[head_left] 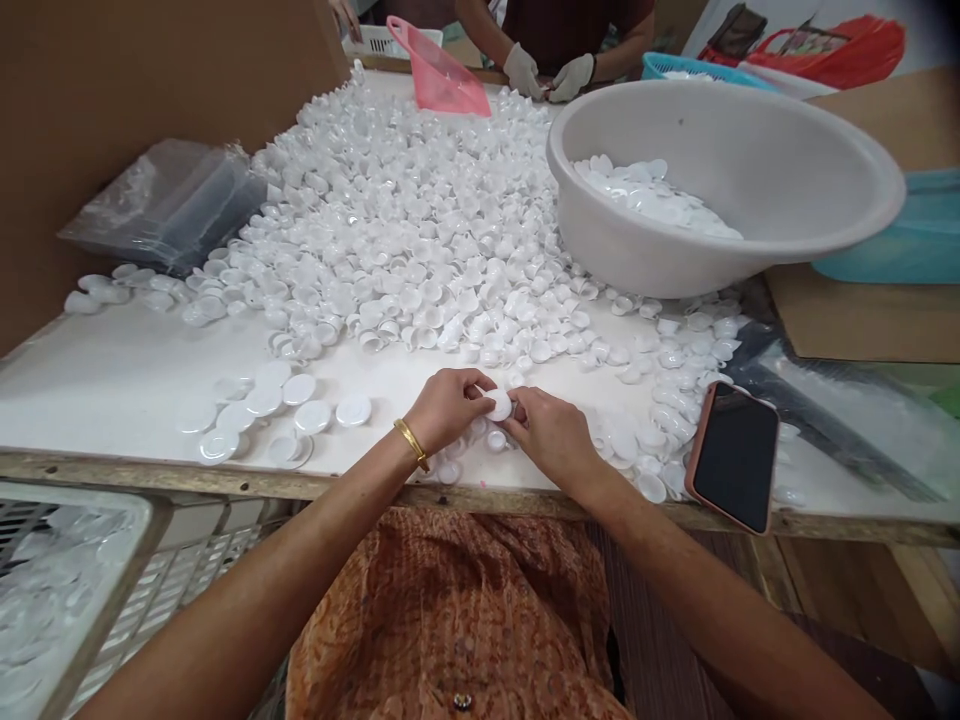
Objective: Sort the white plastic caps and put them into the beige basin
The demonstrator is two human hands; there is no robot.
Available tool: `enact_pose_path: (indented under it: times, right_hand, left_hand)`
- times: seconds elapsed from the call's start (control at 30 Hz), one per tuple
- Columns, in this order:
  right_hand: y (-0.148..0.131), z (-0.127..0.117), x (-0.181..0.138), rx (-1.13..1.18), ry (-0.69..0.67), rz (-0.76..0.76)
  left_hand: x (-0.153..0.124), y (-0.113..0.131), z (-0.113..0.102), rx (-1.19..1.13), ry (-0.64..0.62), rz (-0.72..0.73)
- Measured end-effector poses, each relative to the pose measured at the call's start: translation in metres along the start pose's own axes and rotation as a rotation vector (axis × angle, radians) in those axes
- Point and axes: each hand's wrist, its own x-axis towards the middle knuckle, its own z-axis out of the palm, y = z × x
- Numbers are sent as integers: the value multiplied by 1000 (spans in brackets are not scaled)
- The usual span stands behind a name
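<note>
My left hand (448, 407) and my right hand (551, 432) meet near the table's front edge, fingers pinched together on one small white plastic cap (499, 404). A gold bangle sits on my left wrist. Just beyond my hands lies a big heap of white plastic caps (405, 230) covering the middle of the white table (112, 375). Several flat white lids (259, 410) lie loose to the left of my left hand.
A large grey basin (757, 150) holding white lids stands at the right. A phone (735, 455) lies at the front right edge. Clear plastic bags (169, 205) sit back left. A person's gloved hands (547, 78) work at the far side beside a pink scoop (439, 72). A crate (82, 600) sits lower left.
</note>
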Motion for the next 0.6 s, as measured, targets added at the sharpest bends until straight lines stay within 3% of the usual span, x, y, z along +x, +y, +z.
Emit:
enact_pose_path:
  times: [0.13,0.33,0.6]
  right_hand:
    - [-12,0,15,-68,-36,-19]
    - [-39,7,42,-85,-82,-138]
    - [-33,5,24,-231,145,-597]
  left_hand:
    - [5,-6,-9,-3,-4,-5]
    - [5,-16,-41,-84,-5,-117]
    - [6,-16,-47,-126,-56,-165]
